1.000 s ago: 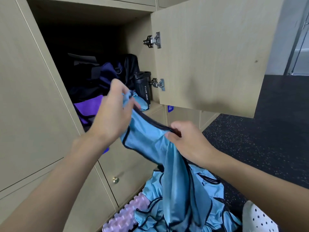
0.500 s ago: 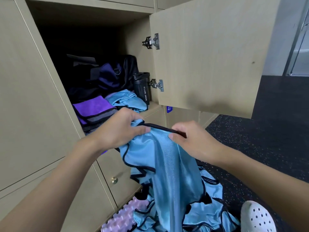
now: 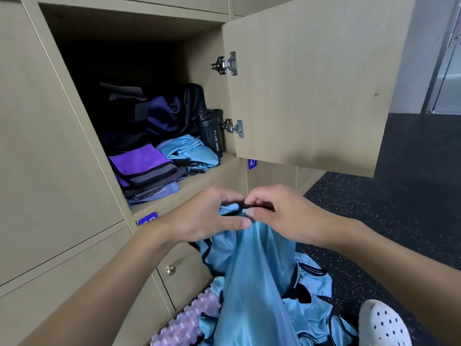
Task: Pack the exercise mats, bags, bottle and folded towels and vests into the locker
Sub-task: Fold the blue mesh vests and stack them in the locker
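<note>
Blue mesh hangs from both your hands: a vest (image 3: 249,265), held by its black-trimmed top edge, just below the shelf edge of the locker (image 3: 199,184) and in front of the closed doors under it. A second ago your left hand (image 3: 212,221) was up in front of the opening and your right hand (image 3: 284,216) held the edge off to one side. Half a second ago the trim was stretched between them. Now the two have dropped and come together, fingertips meeting, each pinching the trim, so the top edge is doubled on itself. I read that as the first fold of this vest and not yet a placing move. It is still outside the locker.

With your left hand lowered, the contents show plainly. The bags (image 3: 162,116) sit at the back and the bottle (image 3: 212,132) stands upright at the right wall by the lower hinge. The towels (image 3: 142,163) are stacked front left, and one folded vest (image 3: 187,151) lies between them and the bottle.

That folded vest is probably where this one belongs once it is flat. Slippery mesh may slide apart if you ease your pinch before the next fold. On the floor (image 3: 374,208), a heap (image 3: 311,295) of vests waits, and what looks like a ridged lilac mat (image 3: 184,325) lies against the locker base, so the packing is only partly done.
</note>
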Motion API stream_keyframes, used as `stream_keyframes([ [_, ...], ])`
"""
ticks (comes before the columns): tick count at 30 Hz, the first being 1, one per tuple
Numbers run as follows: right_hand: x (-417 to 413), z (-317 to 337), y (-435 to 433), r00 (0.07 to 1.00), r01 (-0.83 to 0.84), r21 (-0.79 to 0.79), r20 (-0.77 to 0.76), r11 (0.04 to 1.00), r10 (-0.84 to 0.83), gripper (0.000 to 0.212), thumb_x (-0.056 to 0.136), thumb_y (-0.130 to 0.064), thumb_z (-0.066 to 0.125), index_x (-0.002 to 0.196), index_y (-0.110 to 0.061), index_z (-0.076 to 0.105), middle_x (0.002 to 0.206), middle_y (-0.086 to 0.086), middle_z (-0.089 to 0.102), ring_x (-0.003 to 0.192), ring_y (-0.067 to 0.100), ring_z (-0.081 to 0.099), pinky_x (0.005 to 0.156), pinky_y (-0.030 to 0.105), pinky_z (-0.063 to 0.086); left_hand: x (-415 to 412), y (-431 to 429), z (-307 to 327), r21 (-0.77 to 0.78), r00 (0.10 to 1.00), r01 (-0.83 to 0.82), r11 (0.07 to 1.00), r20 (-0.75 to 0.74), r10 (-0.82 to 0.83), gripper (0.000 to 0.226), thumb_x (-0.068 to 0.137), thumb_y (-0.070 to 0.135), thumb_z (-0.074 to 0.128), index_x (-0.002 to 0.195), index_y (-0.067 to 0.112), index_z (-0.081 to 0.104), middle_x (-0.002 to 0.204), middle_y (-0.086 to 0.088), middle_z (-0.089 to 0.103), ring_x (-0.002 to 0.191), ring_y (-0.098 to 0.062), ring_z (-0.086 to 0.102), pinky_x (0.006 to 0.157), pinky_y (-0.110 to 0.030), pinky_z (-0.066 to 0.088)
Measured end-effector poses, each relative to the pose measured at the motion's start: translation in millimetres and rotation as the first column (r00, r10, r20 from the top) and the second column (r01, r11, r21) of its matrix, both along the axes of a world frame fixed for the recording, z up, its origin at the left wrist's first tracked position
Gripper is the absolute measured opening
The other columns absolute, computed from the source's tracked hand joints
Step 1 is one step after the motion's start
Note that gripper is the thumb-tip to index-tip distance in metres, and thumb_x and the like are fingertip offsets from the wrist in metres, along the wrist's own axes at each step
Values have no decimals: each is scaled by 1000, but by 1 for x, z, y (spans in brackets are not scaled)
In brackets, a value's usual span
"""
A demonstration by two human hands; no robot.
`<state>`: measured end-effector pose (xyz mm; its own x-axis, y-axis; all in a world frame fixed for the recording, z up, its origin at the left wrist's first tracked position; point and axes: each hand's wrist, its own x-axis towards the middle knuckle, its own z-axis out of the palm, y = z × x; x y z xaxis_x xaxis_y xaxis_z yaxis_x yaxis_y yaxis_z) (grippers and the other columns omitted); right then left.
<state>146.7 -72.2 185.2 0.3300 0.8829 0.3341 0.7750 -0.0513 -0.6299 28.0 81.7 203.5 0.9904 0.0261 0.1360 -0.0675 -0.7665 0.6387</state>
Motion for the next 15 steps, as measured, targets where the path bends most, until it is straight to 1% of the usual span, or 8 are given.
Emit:
stream_keyframes([
  [1, 1, 0, -1, 1000, -4, -6, -1, 1000, 4, 9, 93, -15, 61, 87, -15, 67, 72, 3, 65, 58, 2, 44, 58, 16, 36, 0, 2, -2, -29, 1000, -11, 1000, -3, 11, 21, 91, 18, 71, 111, 11, 72, 88, 7, 69, 75, -7, 61, 73, -23, 49],
  [3, 3, -1, -4, 1000, -13, -17, -10, 1000, 12, 9, 94, -15, 61, 87, -14, 67, 70, 1, 61, 58, 2, 43, 58, 16, 36, -1, 5, -4, -63, 999, -40, 997, 6, 41, 17, 91, 19, 70, 106, 12, 74, 81, 7, 65, 69, -4, 56, 67, -20, 46],
  [4, 4, -1, -5, 999, -22, -21, -24, 1000, 21, 9, 94, -15, 61, 87, -14, 67, 69, -1, 59, 59, 1, 43, 58, 15, 36, -1, 5, -5, -50, 999, -47, 998, 25, 48, 16, 91, 21, 70, 104, 14, 75, 85, 10, 67, 73, -1, 59, 70, -17, 46],
  [6, 4, -1, -7, 998, -53, -24, -43, 998, 52, 8, 94, -15, 62, 89, -14, 68, 72, 2, 61, 63, 4, 46, 61, 19, 38, 0, 6, -6, -16, 997, -40, 999, 68, 41, 16, 91, 24, 69, 102, 15, 75, 103, 7, 68, 92, -1, 64, 85, -18, 47],
  [8, 3, -1, -8, 997, -70, -24, -46, 997, 69, 6, 93, -15, 64, 91, -12, 69, 81, 7, 66, 70, 14, 54, 69, 25, 44, 1, 5, -7, -54, 998, -18, 998, 62, 21, 13, 92, 22, 68, 97, 12, 74, 115, 5, 68, 102, -3, 65, 93, -22, 48],
  [10, 3, -1, -10, 997, -59, -25, -50, 998, 58, 7, 92, -16, 65, 93, -11, 70, 85, 6, 69, 77, 18, 60, 73, 26, 46, -1, 3, -6, -96, 1000, -7, 995, 24, 9, 9, 92, 21, 68, 88, 13, 69, 94, 5, 71, 81, -3, 65, 79, -25, 52],
  [12, 5, 0, -11, 996, -55, -52, -67, 997, 51, 8, 92, -18, 66, 93, -11, 70, 86, 4, 71, 76, 13, 61, 75, 26, 48, -3, 1, -5, -82, 1000, -15, 997, -6, 15, 12, 92, 19, 68, 81, 15, 66, 71, 8, 63, 64, -4, 56, 65, -20, 46],
  [15, 9, 1, -14, 988, -69, -107, -146, 992, 53, 10, 94, -18, 63, 97, -11, 69, 93, 5, 74, 79, 8, 61, 80, 28, 49, -6, 8, 2, 38, 994, -94, 995, 63, 91, 16, 92, 17, 69, 77, 15, 63, 66, 12, 60, 59, 0, 52, 60, -15, 41],
])
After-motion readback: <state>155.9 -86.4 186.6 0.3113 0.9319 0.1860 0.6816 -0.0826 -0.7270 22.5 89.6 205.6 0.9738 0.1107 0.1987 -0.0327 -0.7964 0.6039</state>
